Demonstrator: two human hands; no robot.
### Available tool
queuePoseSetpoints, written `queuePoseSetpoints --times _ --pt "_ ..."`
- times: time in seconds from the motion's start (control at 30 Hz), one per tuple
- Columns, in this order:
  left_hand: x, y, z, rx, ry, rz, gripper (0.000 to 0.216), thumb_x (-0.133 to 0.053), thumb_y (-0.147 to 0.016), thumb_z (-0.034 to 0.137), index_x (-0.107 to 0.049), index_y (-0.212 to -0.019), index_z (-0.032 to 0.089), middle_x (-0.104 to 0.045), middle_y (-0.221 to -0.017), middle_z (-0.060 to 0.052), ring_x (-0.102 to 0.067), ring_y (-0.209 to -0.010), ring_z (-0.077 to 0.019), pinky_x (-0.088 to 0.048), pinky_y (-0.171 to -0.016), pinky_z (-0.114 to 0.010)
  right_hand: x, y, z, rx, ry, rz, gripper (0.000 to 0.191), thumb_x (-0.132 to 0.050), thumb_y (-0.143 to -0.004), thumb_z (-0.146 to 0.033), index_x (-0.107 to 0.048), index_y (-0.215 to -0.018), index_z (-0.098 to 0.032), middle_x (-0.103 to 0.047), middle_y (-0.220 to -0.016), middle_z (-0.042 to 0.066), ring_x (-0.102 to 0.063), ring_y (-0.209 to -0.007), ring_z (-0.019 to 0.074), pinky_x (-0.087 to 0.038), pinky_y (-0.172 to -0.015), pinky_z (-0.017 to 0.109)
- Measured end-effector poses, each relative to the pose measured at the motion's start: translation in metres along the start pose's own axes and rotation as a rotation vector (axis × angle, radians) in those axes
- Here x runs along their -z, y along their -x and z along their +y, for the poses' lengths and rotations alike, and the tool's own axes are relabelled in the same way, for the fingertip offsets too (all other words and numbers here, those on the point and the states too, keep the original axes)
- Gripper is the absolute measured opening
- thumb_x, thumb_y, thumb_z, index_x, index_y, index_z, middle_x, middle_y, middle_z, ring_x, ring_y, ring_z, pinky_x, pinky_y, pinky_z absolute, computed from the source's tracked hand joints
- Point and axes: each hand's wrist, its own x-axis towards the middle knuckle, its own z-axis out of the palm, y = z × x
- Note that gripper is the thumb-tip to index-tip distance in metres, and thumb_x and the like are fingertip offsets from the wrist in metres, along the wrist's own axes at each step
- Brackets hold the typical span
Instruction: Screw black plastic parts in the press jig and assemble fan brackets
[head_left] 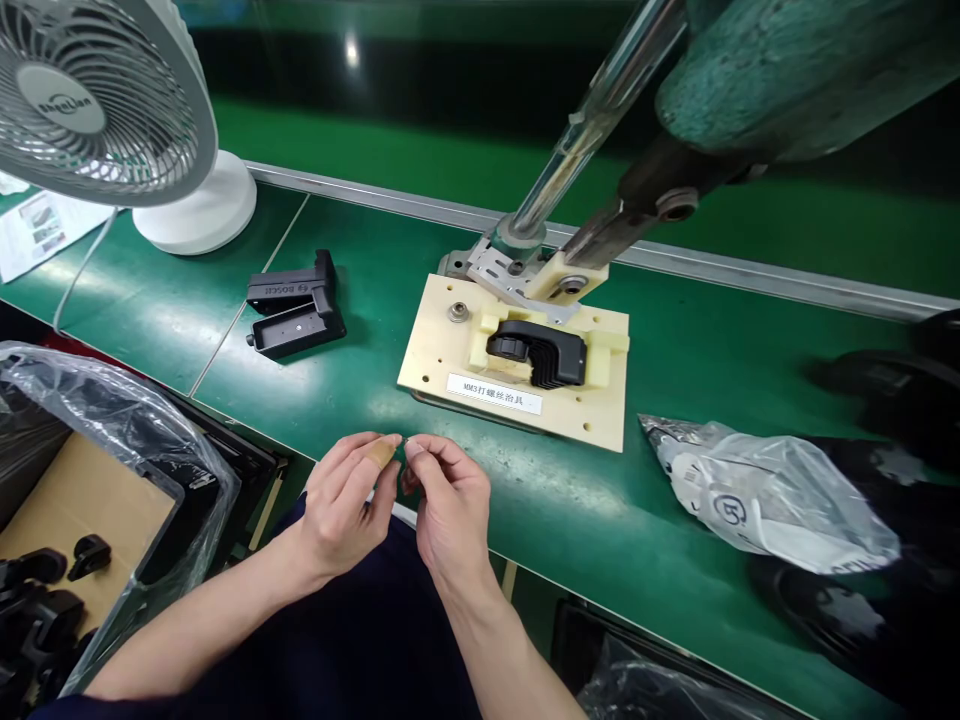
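My left hand (349,495) and my right hand (450,500) meet at the front edge of the green bench, thumbs and fingers pinched. Between their fingertips is a tiny dark piece, too small to name. A tan wrap covers one fingertip of the left hand. Something reddish shows beneath the right fingers, mostly hidden. Just beyond the hands lies a cream fixture plate (420,350) with a white label. A black ribbed plastic part (559,355) with a round knob sits in its raised nest, below the press arm's metal bracket (517,280).
A white fan (195,205) stands back left, near a black hinged case (289,310). At the right, a clear plastic bag (780,495) lies beside blurred black parts. A plastic-lined bin (90,500) with black parts is at lower left. The press's post (592,120) rises behind the fixture.
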Motion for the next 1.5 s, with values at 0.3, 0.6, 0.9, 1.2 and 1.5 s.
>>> queuePoseSetpoints --times 0.3,0.6,0.9,1.2,1.5 --pt "0.002 0.005 -0.002 0.330 0.190 0.047 0.021 -0.063 -0.080 0.009 -0.065 -0.099 0.018 -0.074 -0.083 -0.005 -0.072 -0.077 -0.0197 -0.060 -0.071 -0.032 -0.003 0.007 0.009 0.177 0.156 -0.106 0.016 -0.065 -0.077 -0.033 -0.065 -0.071 -0.018 -0.059 -0.073 0.002 -0.049 -0.061 0.0113 -0.044 -0.056 0.025" --pt "0.006 -0.015 -0.013 1.314 1.042 0.106 0.044 -0.083 -0.060 0.026 -0.060 -0.096 0.014 -0.072 -0.068 -0.002 -0.065 -0.062 -0.0135 -0.051 -0.064 -0.025 -0.001 0.008 0.004 0.431 0.378 -0.097 0.008 -0.059 -0.085 -0.025 -0.064 -0.080 -0.020 -0.059 -0.078 0.002 -0.055 -0.067 0.0133 -0.047 -0.061 0.027" --pt "0.012 -0.003 0.002 1.150 0.727 0.024 0.045 -0.079 -0.068 0.028 -0.059 -0.106 0.016 -0.075 -0.076 -0.003 -0.072 -0.075 -0.0183 -0.057 -0.076 -0.029 0.000 0.017 -0.003 0.687 0.704 -0.109 0.013 -0.053 -0.086 -0.013 -0.061 -0.077 -0.018 -0.059 -0.074 0.003 -0.055 -0.062 0.0108 -0.046 -0.055 0.023" --pt "-0.011 -0.037 0.003 0.590 0.681 -0.073 0.028 -0.066 -0.081 0.019 -0.060 -0.108 0.017 -0.073 -0.099 -0.008 -0.070 -0.093 -0.0183 -0.058 -0.083 -0.029 0.041 -0.024 -0.050 1.247 0.828 0.134 0.011 -0.056 -0.083 -0.008 -0.059 -0.079 -0.019 -0.062 -0.076 0.003 -0.058 -0.067 0.0131 -0.046 -0.057 0.026" --pt "-0.084 -0.125 -0.028 0.149 0.680 -0.037 0.028 -0.061 -0.083 0.025 -0.054 -0.109 0.018 -0.067 -0.103 -0.007 -0.067 -0.095 -0.0175 -0.056 -0.081 -0.030 0.033 -0.095 -0.084 1.397 0.903 0.422 0.014 -0.057 -0.085 -0.020 -0.066 -0.075 -0.019 -0.066 -0.074 0.001 -0.061 -0.074 0.0171 -0.042 -0.070 0.032"
